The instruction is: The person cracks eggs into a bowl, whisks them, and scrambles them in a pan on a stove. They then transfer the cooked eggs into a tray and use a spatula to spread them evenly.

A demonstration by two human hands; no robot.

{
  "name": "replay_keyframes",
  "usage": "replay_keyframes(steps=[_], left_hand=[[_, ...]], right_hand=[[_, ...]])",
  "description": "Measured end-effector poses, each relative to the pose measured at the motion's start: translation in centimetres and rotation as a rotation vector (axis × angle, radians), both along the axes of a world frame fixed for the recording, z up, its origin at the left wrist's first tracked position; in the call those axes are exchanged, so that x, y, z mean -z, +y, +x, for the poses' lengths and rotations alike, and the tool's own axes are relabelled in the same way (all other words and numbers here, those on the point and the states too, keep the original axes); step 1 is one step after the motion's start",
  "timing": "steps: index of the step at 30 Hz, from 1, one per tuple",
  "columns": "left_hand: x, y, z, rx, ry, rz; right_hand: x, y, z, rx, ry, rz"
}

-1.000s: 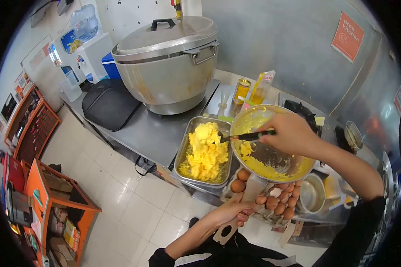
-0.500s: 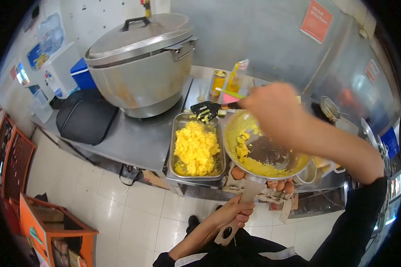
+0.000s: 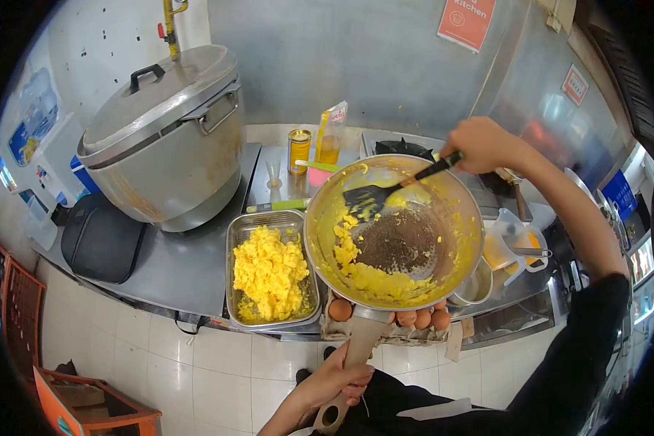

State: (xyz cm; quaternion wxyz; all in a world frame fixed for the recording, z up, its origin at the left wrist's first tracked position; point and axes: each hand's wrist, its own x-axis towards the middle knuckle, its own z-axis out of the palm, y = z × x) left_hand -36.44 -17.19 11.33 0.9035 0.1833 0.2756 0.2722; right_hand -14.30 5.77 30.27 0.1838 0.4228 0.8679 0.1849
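Note:
My left hand is wrapped round the handle of a large frying pan, which is smeared with yellow egg. In my right hand is the handle of a black slotted spatula; its head lies inside the pan at the upper left. Left of the pan, a metal tray holds a heap of scrambled egg. Brown eggs sit in a carton below the pan's near rim.
A big lidded pot and a black case stand on the left counter. Behind the tray are a yellow can and a pouch. A plastic jug and small pot are at right.
The spatula has moved from above the tray into the pan. In view, the pan looks larger and the tray and big pot have shifted left.

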Motion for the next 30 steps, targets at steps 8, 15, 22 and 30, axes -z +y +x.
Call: replay_keyframes(steps=[8, 15, 22, 30], left_hand=[[1.1, 1.4, 0.6, -0.004, -0.028, -0.071], [2.4, 2.2, -0.6, 0.049, 0.007, 0.016], [1.7, 2.1, -1.9, 0.041, 0.102, 0.148], [2.1, 1.2, -2.9, 0.089, 0.053, 0.183]], right_hand=[[0.5, 1.2, -3.3, -0.606, -0.022, 0.015], [-6.7, -3.8, -6.8, 0.060, -0.271, -0.132], [-5.7, -4.7, -8.5, 0.198, -0.754, -0.128], [-4.7, -0.7, -5.1, 0.606, -0.376, -0.886]])
